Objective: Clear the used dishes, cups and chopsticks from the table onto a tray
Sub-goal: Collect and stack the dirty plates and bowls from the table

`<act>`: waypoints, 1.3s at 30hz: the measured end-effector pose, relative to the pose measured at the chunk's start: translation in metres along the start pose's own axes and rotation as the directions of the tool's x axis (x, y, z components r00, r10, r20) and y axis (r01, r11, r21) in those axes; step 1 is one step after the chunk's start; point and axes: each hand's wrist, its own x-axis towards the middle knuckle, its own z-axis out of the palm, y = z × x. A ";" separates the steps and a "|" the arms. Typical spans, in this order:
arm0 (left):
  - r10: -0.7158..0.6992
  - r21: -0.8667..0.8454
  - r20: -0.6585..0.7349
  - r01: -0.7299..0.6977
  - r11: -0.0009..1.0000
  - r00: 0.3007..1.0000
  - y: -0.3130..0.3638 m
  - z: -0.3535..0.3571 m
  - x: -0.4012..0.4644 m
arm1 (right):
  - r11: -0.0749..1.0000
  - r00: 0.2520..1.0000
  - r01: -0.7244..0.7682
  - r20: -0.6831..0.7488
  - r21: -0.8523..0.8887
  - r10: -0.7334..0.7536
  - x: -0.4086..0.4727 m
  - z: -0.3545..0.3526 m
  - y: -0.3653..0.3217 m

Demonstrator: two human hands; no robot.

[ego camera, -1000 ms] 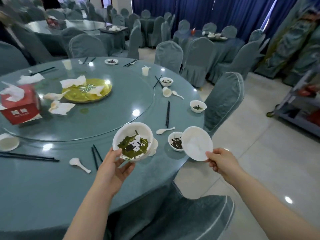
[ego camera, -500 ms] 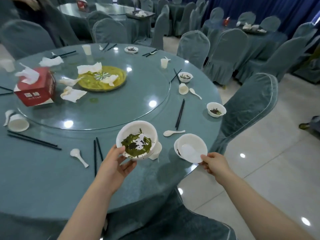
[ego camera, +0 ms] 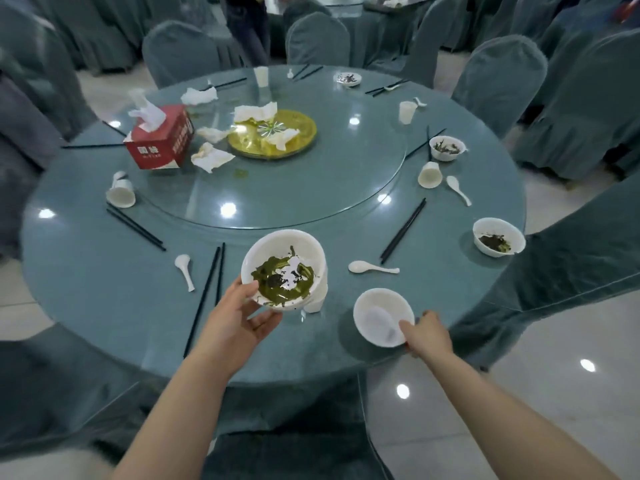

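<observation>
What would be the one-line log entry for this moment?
left hand: holds dirty bowl | right hand: grips small bowl | tray: unseen

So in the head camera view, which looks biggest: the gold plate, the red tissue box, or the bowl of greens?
1. Gold plate
2. Bowl of greens, though it is held near the camera, which inflates it
3. Red tissue box; close to the bowl, so unsure.

Cup (ego camera: 317,299) mostly behind bowl (ego camera: 284,268)

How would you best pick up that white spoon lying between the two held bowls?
Probably pinch the white spoon by its slim handle, which points right and lies flat on the table. Come from above with the fingers across it; the rounded bowl end offers less to pinch.
</observation>
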 end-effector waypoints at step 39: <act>-0.015 -0.076 -0.215 -0.002 0.997 0.977 -0.111 0.264 0.114 | 0.864 0.968 -0.195 0.235 0.464 0.093 0.225 -0.187 0.061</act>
